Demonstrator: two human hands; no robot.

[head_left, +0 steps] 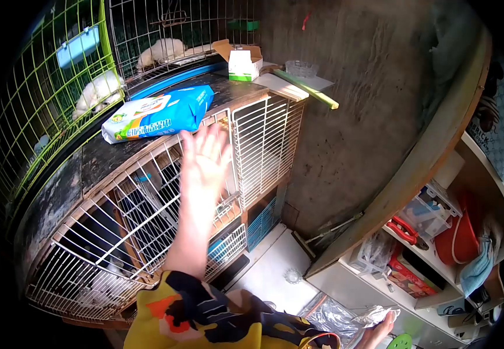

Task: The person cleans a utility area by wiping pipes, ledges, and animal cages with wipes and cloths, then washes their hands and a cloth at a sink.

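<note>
My left hand (205, 152) reaches out over the front edge of the wooden cage top, fingers spread and nothing in them. Just beyond its fingertips lies a blue and white soft packet (162, 113), which looks like wet wipes; I cannot tell if they touch. Below that hand is a white wire cage door (263, 151). Low on the right, partly cut off by the frame, my right hand (378, 333) is closed on a crumpled white tissue or wipe (377, 315). Clear plastic (333, 317) lies beside it.
Small white animals (99, 93) rest inside the green wire cage (48, 75) and the dark one beside it. An opened small box (245, 63), a clear bowl (301, 68) and a green strip (307, 88) sit at the back. Shelves with a red bucket (458, 232) stand right.
</note>
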